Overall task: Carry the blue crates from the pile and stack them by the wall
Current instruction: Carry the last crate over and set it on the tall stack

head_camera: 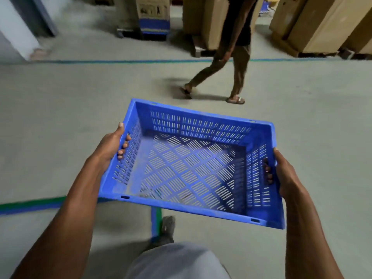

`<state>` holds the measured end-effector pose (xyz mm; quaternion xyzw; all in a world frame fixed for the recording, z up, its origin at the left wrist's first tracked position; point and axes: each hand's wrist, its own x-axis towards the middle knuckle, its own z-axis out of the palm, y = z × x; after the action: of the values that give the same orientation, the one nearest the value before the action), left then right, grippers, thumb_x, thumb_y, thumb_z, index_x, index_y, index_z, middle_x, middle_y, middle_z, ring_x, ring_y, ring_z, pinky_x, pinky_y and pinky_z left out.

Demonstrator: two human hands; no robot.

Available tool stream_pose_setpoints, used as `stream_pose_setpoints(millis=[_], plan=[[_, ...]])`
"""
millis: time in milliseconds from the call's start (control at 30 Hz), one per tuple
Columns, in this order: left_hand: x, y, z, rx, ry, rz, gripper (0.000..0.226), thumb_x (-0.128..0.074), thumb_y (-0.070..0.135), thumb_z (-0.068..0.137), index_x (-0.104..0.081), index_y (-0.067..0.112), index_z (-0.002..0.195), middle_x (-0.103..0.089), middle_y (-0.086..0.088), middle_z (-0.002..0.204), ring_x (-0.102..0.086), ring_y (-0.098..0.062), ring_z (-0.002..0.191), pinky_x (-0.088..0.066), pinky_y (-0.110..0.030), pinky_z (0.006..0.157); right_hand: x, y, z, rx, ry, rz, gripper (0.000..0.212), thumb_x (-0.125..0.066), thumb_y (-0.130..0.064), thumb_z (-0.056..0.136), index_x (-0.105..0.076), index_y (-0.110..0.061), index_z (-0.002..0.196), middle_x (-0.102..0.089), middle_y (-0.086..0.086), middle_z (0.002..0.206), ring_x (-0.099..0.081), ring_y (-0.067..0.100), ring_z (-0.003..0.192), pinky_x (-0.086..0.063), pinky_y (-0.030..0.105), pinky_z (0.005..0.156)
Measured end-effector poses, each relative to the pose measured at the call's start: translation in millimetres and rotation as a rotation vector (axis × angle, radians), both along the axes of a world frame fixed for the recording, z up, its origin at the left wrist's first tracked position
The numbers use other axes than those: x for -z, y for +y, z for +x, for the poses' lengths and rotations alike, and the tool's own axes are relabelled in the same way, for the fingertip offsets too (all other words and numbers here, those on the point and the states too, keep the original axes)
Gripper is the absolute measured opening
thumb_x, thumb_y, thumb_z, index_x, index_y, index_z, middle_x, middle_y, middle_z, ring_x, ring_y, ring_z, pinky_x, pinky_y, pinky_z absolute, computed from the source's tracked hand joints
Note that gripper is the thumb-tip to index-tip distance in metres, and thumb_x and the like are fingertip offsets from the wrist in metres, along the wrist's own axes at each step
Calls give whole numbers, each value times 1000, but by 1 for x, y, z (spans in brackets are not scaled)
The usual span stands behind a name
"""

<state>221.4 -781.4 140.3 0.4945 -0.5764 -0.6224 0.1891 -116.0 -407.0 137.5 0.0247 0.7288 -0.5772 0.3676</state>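
Observation:
I hold one blue crate [187, 164] in front of me at waist height, tilted a little down to the right. It is slotted plastic and has nothing inside. My left hand [112, 146] grips its left short side, fingers through the handle slot. My right hand [285, 174] grips the right short side the same way. No pile and no stack of crates is in view.
A person [231, 57] in dark clothes and sandals walks across the concrete floor just ahead. Tall cardboard boxes [322, 25] on pallets line the far side. A pillar [18, 29] stands at the far left. Blue and green floor tape [32, 206] runs under me.

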Motion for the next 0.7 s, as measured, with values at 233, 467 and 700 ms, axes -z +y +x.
stream_pose_setpoints(millis=[233,467,700], plan=[[9,25,203,-393,-17,17,59,-42,72,94,-59,17,80,-42,2,60,-29,-15,40,-27,-25,47,0,-131,90,-389,14,25,49,-44,-66,95,-52,-22,76,-39,-4,59,-28,12,42,-24,22,35],[25,45,414,-759,10,48,58,-37,66,99,-58,17,77,-42,1,56,-30,-11,31,-25,-17,36,3,-274,258,-730,30,19,48,-42,-64,98,-49,-22,76,-36,-3,59,-25,11,41,-23,22,34],[40,88,630,-1131,20,62,60,-42,73,93,-62,20,74,-47,2,55,-33,-13,35,-26,-20,42,19,-409,483,-1068,36,33,46,-44,-64,97,-51,-22,78,-37,-5,56,-23,11,41,-21,21,36]])
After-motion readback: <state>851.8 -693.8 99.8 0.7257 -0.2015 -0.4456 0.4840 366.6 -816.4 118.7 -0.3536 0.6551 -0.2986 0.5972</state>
